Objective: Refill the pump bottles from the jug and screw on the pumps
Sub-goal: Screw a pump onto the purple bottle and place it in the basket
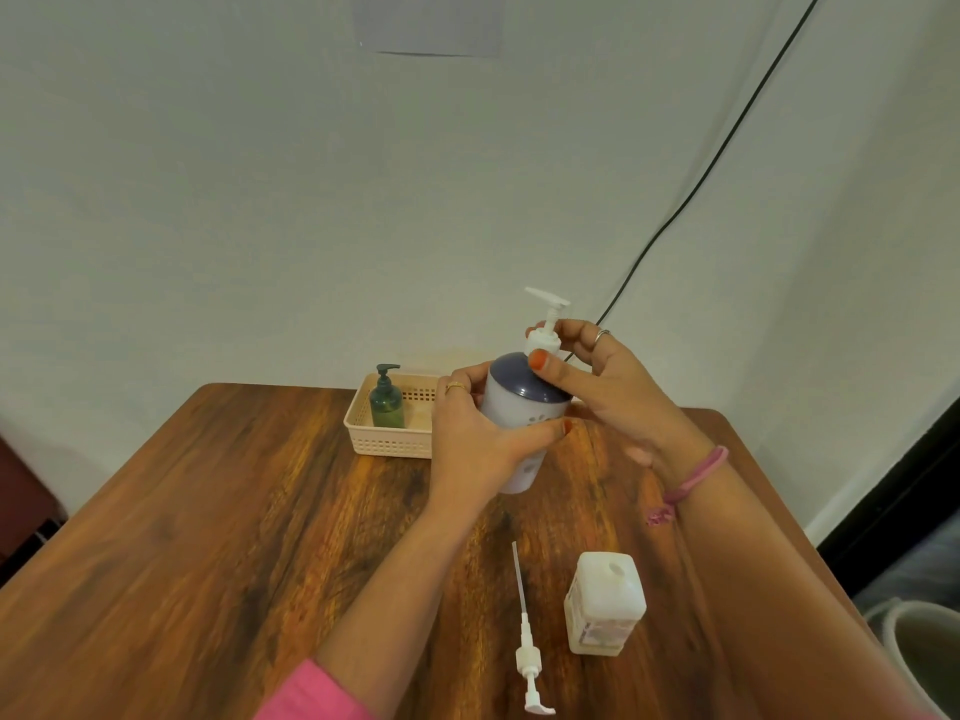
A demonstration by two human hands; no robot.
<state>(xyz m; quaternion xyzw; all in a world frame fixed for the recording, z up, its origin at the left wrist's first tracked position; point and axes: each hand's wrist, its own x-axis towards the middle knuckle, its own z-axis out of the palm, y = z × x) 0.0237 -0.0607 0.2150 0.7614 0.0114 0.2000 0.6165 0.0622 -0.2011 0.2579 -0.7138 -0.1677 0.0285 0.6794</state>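
Gripping the lavender pump bottle point(519, 418) around its body, the left hand point(478, 444) holds it tilted above the worktop point(208, 511). Right hand point(597, 376) fingers are closed on the white pump collar point(543, 345) directly above that grip, so the bottle's long axis runs up through both and the twist likely turns about it. Nearer the person, below the grip, stands the open white jug point(605, 605), with a loose pump point(527, 652) flat beside it. Beyond, left of the grip, a green pump bottle point(387, 400) sits in the basket point(389, 444).

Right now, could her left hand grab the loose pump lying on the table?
Probably yes, but not while it's busy: the left hand holds the white bottle. The loose pump lies on bare table near her forearm, with nothing covering it.
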